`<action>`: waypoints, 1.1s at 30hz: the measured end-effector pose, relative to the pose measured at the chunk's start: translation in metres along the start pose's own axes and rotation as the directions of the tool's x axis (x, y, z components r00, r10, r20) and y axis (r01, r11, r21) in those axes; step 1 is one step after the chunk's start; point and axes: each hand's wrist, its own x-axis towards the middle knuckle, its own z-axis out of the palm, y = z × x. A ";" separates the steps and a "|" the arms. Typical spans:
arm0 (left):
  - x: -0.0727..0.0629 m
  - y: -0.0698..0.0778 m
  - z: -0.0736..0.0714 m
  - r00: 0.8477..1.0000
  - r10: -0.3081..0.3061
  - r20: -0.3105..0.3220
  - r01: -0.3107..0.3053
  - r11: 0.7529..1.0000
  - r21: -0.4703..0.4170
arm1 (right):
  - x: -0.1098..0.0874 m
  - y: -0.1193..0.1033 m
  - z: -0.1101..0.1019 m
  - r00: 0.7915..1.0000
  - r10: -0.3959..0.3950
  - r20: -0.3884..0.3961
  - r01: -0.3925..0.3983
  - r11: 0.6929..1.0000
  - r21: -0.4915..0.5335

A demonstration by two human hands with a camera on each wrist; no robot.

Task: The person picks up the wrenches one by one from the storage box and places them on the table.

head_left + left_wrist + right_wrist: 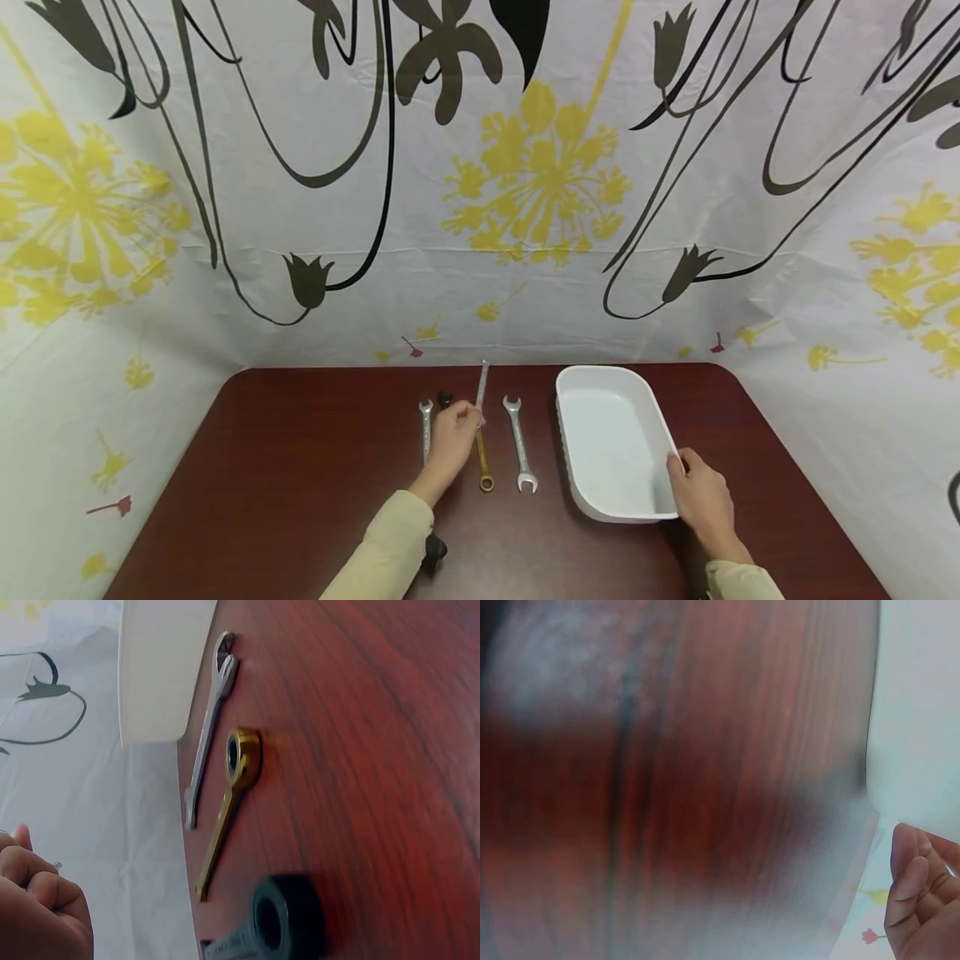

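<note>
My left hand (452, 435) pinches a slim silver wrench (482, 385), which points up toward the far table edge in the head view. Just below that hand lies a gold ratchet wrench (483, 460), ring end toward me. A silver open-end wrench (517, 442) rests right of it. To the left are another silver wrench (427, 423) and a black wrench (306, 919), both partly hidden by the hand in the head view. At the right, my right hand (702, 498) grips the near right rim of a white rectangular dish (613, 442).
Dark red-brown wood makes up the tabletop (300, 483). White cloth (360, 317) with flower prints stands behind and along both sides. A black object (433, 552) shows beside the left sleeve, its kind unclear.
</note>
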 end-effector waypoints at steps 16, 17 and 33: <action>-0.001 -0.016 -0.042 0.995 -0.069 -0.079 0.073 0.996 0.051 | 0.000 -0.002 -0.001 1.000 -0.003 0.001 0.003 1.000 0.004; -0.001 -0.018 -0.044 0.994 -0.074 -0.085 0.079 0.995 0.056 | -0.001 -0.002 -0.001 1.000 -0.003 0.002 0.003 1.000 0.004; -0.012 -0.048 -0.082 0.982 -0.098 -0.163 0.117 0.986 0.115 | -0.001 -0.003 -0.001 1.000 -0.005 -0.003 0.005 1.000 -0.001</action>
